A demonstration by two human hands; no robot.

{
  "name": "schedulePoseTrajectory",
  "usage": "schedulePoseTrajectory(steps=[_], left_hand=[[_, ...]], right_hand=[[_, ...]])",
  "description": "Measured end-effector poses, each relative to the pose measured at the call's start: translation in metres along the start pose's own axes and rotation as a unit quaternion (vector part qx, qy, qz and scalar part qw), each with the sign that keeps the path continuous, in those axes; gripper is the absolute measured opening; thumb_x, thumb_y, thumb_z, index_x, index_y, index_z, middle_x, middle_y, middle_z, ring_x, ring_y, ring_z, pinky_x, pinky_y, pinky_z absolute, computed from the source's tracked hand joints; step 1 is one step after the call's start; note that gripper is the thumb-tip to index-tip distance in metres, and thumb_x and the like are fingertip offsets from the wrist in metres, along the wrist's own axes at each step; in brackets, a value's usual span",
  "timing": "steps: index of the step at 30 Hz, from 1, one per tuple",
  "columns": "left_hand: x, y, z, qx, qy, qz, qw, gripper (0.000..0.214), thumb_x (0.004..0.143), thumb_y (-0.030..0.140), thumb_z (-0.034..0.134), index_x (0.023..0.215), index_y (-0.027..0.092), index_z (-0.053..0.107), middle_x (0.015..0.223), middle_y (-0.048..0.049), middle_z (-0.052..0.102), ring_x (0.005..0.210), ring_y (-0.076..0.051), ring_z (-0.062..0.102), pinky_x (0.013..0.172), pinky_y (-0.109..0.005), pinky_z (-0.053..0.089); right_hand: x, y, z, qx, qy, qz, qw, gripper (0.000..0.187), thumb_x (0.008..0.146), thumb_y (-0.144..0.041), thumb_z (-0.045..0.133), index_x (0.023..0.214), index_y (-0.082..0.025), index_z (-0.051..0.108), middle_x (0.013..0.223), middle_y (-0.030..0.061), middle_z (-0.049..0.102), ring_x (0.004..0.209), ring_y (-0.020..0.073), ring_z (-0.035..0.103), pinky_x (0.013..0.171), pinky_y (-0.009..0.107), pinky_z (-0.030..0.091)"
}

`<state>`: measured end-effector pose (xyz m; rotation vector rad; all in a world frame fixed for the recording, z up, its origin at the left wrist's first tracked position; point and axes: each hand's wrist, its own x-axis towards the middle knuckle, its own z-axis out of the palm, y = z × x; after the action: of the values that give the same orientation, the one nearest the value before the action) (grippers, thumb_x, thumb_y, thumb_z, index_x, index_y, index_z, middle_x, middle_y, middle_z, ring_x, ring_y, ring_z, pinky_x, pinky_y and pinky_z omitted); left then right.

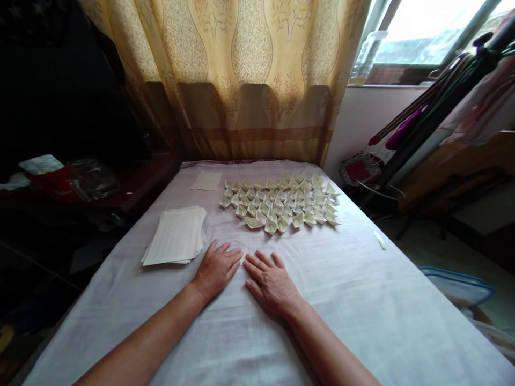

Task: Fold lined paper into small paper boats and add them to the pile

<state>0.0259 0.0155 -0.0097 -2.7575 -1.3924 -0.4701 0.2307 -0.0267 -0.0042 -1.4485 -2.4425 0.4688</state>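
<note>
My left hand (217, 268) and my right hand (270, 281) lie flat on the white cloth (341, 300), fingers stretched out and pointing inward. A small folded piece of paper (243, 255) peeks out between the fingertips; most of it is hidden under them. Just left of my left hand lies a stack of lined paper sheets (175, 236). Beyond my hands, several small folded paper boats (281, 203) are laid out in rows. A single loose sheet (206, 180) lies at the far left of the cloth.
A patterned beige curtain (249, 80) hangs behind the table. A dark side surface with clutter (72, 182) is at the left. At the right stand a rack with clothes (442, 102) and a blue-rimmed plastic tub (458, 284). A small paper scrap (379, 239) lies near the cloth's right edge.
</note>
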Motion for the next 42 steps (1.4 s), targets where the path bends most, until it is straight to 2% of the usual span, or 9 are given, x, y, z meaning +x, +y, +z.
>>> schedulePoseTrajectory(steps=[6,11,15,17,23,31,36,39,42], left_hand=[[-0.023,-0.018,-0.009,0.036,0.011,0.01,0.999,0.032,0.098,0.03,0.047,0.122,0.027,0.068,0.124,-0.0053,0.07,0.122,-0.027,0.058,0.111,-0.056,0.031],[-0.033,-0.024,-0.013,0.045,-0.038,0.032,0.998,0.05,0.093,0.051,0.053,0.136,0.025,0.058,0.135,-0.0065,0.063,0.13,-0.028,0.051,0.117,-0.051,0.022],[-0.036,-0.022,-0.013,0.058,-0.098,0.04,0.993,0.055,0.091,0.056,0.054,0.142,0.035,0.05,0.147,-0.0059,0.052,0.134,-0.031,0.047,0.117,-0.055,0.014],[-0.036,-0.02,-0.013,0.059,-0.107,0.034,0.992,0.053,0.091,0.055,0.054,0.141,0.039,0.049,0.149,-0.0061,0.05,0.135,-0.032,0.045,0.116,-0.059,0.013],[-0.04,-0.018,-0.011,0.028,-0.071,0.032,0.997,0.05,0.093,0.059,0.049,0.137,0.036,0.055,0.146,-0.0044,0.054,0.136,-0.031,0.044,0.117,-0.057,0.009],[-0.05,-0.024,-0.004,0.03,-0.007,0.056,0.998,0.046,0.097,0.053,0.045,0.135,0.029,0.058,0.137,-0.0042,0.062,0.129,-0.026,0.051,0.119,-0.052,0.007],[-0.049,-0.021,0.0,0.026,0.039,0.064,0.997,0.045,0.098,0.052,0.042,0.13,0.027,0.061,0.135,-0.0035,0.064,0.129,-0.025,0.051,0.12,-0.048,0.004],[-0.049,-0.02,0.003,0.028,0.053,0.063,0.996,0.045,0.099,0.051,0.041,0.129,0.025,0.062,0.133,-0.0042,0.064,0.129,-0.024,0.051,0.121,-0.047,0.002],[-0.05,-0.019,0.005,0.029,0.057,0.056,0.996,0.045,0.099,0.051,0.041,0.13,0.025,0.062,0.133,-0.0046,0.065,0.13,-0.024,0.05,0.121,-0.048,0.003]], right_hand=[[0.0,0.0,0.0,0.012,0.006,0.001,1.0,0.045,0.098,-0.039,0.047,0.142,-0.029,0.05,0.151,0.0023,0.046,0.143,0.0274,0.034,0.117,0.058,0.018],[0.001,0.0,0.001,0.011,0.0,0.011,1.0,0.045,0.098,-0.039,0.047,0.142,-0.029,0.05,0.151,0.0026,0.046,0.143,0.0274,0.034,0.117,0.057,0.016],[0.002,0.002,0.002,0.011,-0.008,0.013,1.0,0.047,0.098,-0.041,0.046,0.143,-0.029,0.049,0.152,0.0022,0.044,0.144,0.0275,0.032,0.118,0.056,0.015],[0.001,0.002,0.004,0.007,-0.002,0.012,1.0,0.046,0.098,-0.042,0.046,0.143,-0.03,0.049,0.152,0.0016,0.044,0.144,0.0273,0.032,0.118,0.056,0.014],[0.001,-0.001,0.004,-0.01,0.006,0.02,1.0,0.045,0.098,-0.04,0.047,0.142,-0.03,0.051,0.15,0.0022,0.047,0.142,0.0277,0.035,0.117,0.057,0.019],[0.0,-0.001,0.002,-0.013,0.012,0.014,1.0,0.044,0.097,-0.038,0.048,0.14,-0.029,0.053,0.149,0.0031,0.049,0.141,0.029,0.037,0.116,0.058,0.021],[0.006,-0.006,0.006,-0.026,0.023,0.007,0.999,0.048,0.097,-0.04,0.049,0.142,-0.025,0.05,0.151,0.0061,0.045,0.145,0.0297,0.03,0.118,0.058,0.014],[0.014,-0.012,0.008,-0.023,-0.003,-0.026,0.999,0.053,0.098,-0.044,0.046,0.147,-0.024,0.043,0.155,0.0055,0.04,0.148,0.0282,0.023,0.12,0.057,0.009],[0.018,-0.014,0.007,-0.011,-0.043,-0.045,0.998,0.055,0.1,-0.047,0.042,0.15,-0.025,0.038,0.156,0.0034,0.037,0.148,0.0269,0.022,0.12,0.057,0.007]])
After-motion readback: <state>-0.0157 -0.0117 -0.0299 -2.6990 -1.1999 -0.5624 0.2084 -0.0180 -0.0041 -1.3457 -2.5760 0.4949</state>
